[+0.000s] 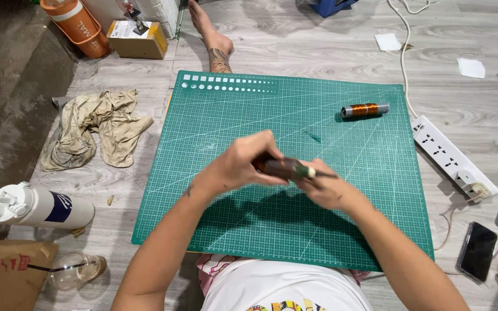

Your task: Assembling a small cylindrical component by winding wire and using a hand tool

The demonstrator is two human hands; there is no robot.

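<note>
Over the middle of a green cutting mat [231, 109], both my hands hold one small dark brown cylinder [283, 167] with a pale tip. My left hand [240, 161] wraps its left end from above. My right hand [324, 187] grips the right end, where a thin dark point sticks out. The picture is blurred there, so the finer parts are hard to tell. A second cylinder wound with copper wire [365, 110] lies alone on the mat's far right, well away from both hands.
A white power strip [451, 155] with a plugged cable lies right of the mat, two phones [478, 250] near it. A crumpled beige cloth [96, 126], a white bottle [36, 207] and a glass cup [76, 269] lie left. Another person's foot [211, 37] rests beyond the mat.
</note>
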